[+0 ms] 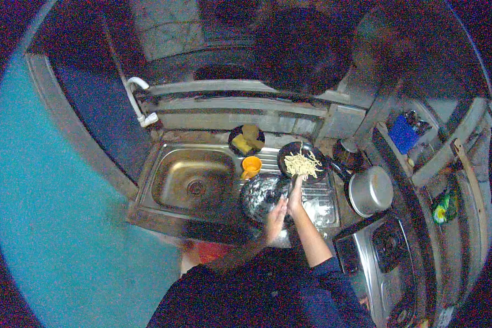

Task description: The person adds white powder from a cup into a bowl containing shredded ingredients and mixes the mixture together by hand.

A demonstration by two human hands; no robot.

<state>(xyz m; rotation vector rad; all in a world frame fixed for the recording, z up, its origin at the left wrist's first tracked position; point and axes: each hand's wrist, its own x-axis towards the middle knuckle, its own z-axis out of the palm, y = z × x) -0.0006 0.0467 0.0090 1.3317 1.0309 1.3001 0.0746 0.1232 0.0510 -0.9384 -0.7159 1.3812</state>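
Before me lies a round dark plate or tray (264,194) dusted with white powder that looks like flour. My left hand (276,218) is over its right side, fingers extended. Close against it is my right hand (295,201), palm turned inward and fingers pointing away from me. Whether something thin lies between the palms is too blurred to tell. Just beyond my right fingertips, a black frying pan (284,155) holds a heap of pale noodle-like dough strips (302,165). More white powder (317,209) is scattered on the ribbed steel drainboard (332,205) at the right.
A steel sink basin (180,164) is to the left, below a white tap (133,96). An orange cup (251,166) and a dark bowl with sponges (242,144) stand behind the plate. At right are an upturned metal pot (371,190) and a gas stove (377,254).
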